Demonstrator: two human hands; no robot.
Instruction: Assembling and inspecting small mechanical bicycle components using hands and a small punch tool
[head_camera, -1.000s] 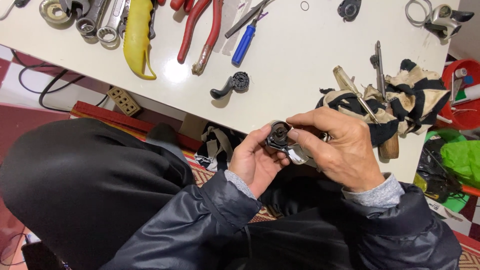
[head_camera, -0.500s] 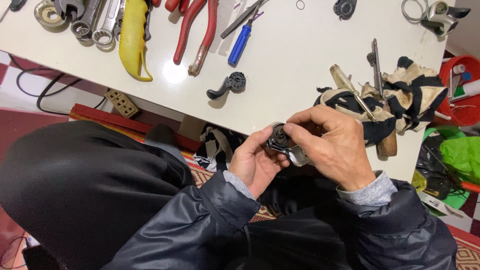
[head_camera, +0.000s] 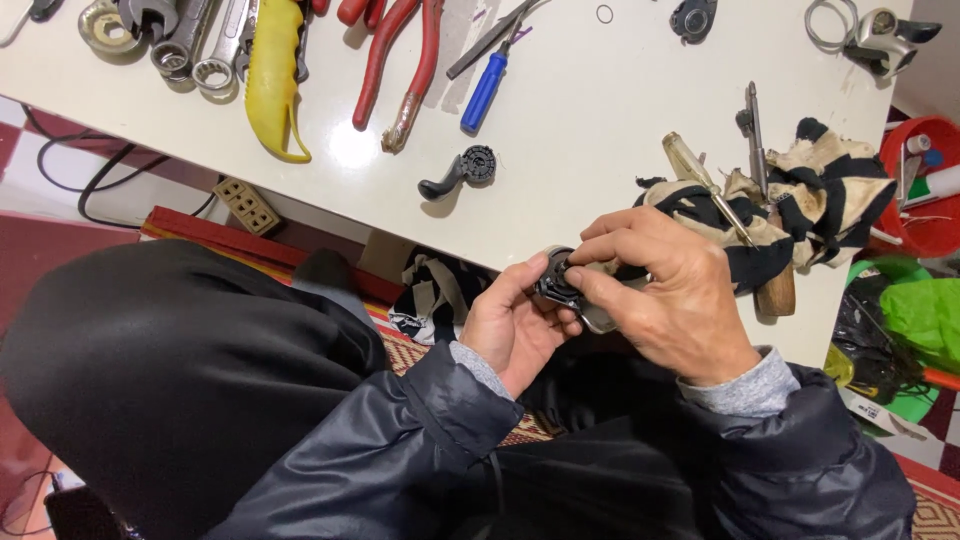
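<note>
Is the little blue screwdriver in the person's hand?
No, the blue screwdriver lies on the white table, while both hands, left and right, hold a small dark round part.

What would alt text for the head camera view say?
Both hands, left hand and right hand, grip a small round black metal part at the edge of a white table strewn with red-handled pliers, a blue-handled screwdriver and a black-and-cream striped rag.

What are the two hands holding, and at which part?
Both the left hand and right hand pinch a small round black part by its rim.
</note>
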